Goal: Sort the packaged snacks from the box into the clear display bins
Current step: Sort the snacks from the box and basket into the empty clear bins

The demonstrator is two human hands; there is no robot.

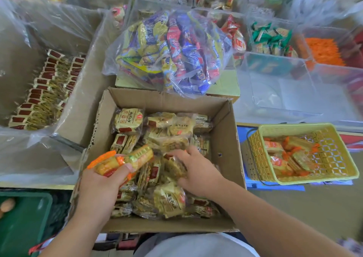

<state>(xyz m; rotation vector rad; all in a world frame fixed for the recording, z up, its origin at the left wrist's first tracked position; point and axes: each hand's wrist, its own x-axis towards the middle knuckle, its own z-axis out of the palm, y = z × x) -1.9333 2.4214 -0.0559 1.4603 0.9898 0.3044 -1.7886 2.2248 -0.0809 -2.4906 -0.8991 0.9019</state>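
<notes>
An open cardboard box (225, 139) in front of me holds several gold-wrapped snack packets (169, 199) with dark red labels. My left hand (100, 186) is over the box's left edge, shut on a bunch of orange-edged snack packets (125, 159). My right hand (196, 170) reaches down into the pile in the box, its fingers curled on a gold packet (174, 165); whether it is lifted I cannot tell. An empty clear display bin (282, 88) stands at the right behind the box.
A yellow basket (334, 170) with orange-edged packets sits at the right. A plastic-lined box (64, 92) at left holds rows of gold packets. A clear bag of blue, red and yellow snacks (172, 50) lies behind the box. More filled bins line the back.
</notes>
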